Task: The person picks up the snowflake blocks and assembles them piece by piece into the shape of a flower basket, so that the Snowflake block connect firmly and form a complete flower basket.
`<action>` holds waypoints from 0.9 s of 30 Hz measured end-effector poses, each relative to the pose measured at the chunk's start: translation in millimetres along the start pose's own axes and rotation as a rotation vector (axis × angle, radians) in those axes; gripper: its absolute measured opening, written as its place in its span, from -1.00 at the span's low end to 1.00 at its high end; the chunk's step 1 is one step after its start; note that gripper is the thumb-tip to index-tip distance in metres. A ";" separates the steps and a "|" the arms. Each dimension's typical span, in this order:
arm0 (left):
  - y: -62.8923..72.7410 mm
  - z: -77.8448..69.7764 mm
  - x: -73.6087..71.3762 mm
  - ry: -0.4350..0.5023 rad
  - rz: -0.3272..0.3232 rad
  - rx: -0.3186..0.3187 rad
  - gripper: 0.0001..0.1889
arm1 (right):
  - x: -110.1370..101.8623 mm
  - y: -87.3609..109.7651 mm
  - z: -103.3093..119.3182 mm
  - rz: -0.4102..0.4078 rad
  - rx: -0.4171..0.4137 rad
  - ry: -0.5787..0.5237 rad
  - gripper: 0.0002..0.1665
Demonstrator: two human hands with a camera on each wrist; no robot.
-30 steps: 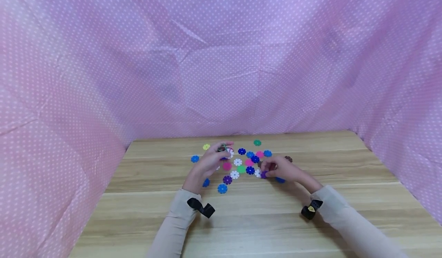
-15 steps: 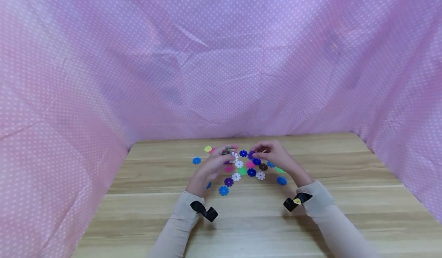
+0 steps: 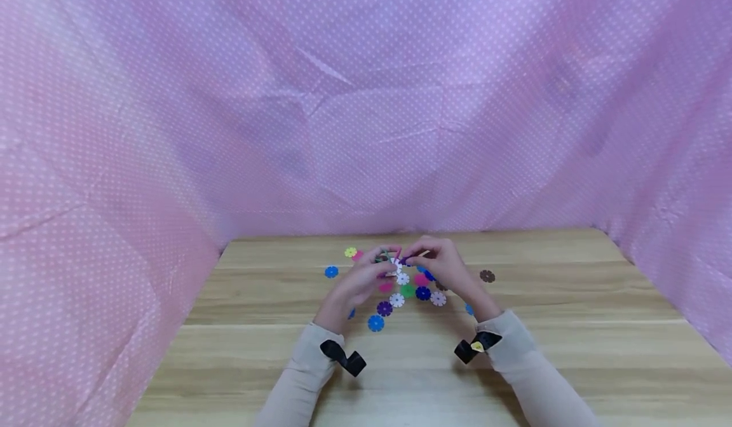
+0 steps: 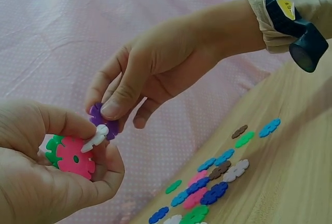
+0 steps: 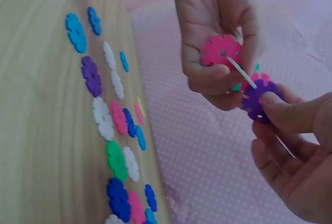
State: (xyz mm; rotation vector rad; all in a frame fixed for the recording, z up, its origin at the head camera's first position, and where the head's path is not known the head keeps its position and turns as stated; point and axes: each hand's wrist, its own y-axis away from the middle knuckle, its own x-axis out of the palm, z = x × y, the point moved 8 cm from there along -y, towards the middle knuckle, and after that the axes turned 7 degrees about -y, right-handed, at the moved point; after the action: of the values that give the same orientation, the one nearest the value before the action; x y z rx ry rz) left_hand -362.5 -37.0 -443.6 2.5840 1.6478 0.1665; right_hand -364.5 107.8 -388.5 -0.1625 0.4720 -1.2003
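My left hand (image 3: 356, 282) holds a small joined cluster of notched plastic snowflake discs above the table. In the left wrist view the cluster shows a pink disc (image 4: 72, 155), a green disc (image 4: 53, 149) and a white disc (image 4: 94, 139) seen edge-on. My right hand (image 3: 447, 267) pinches a purple snowflake disc (image 5: 254, 102) between thumb and fingers. That purple disc meets the white disc's edge; how deeply their slots engage I cannot tell. Left-hand fingers cover part of the cluster. The two hands nearly touch.
Several loose snowflake discs lie flat on the wooden table (image 3: 412, 376) below the hands, among them a light blue disc (image 3: 375, 323), a yellow disc (image 3: 351, 252) and a brown disc (image 3: 487, 276). Pink dotted cloth (image 3: 366, 128) hangs behind and at both sides.
My right hand has lifted the purple disc from the right of the pile and carried it left to the cluster. The left hand keeps its hold, almost in place.
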 end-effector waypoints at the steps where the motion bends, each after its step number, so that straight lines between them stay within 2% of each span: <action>1: 0.3 0.3 1.5 0.002 0.003 -0.002 -0.48 | 0.2 1.1 0.6 -0.015 -0.010 -0.001 -0.89; 12: 1.7 -4.8 12.7 0.065 0.003 0.036 -0.45 | -3.6 9.8 6.1 -0.243 -0.123 -0.013 -0.87; 16: 2.5 -8.1 15.5 0.046 0.013 0.060 -0.45 | -2.9 13.6 10.6 -0.300 -0.164 0.008 -0.87; 21: 4.8 -11.0 17.6 0.024 0.021 0.075 -0.46 | -2.0 10.6 12.1 -0.260 -0.186 0.006 -0.89; 27: 7.6 -7.3 17.5 0.022 0.029 0.051 -0.49 | -4.9 6.1 10.4 -0.172 -0.118 -0.051 -0.87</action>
State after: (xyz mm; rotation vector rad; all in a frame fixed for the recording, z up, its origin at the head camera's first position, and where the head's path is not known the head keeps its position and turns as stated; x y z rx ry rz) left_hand -349.3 -24.3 -434.5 2.6529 1.6438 0.1570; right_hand -356.1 113.3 -380.1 -0.3403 0.4916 -1.3333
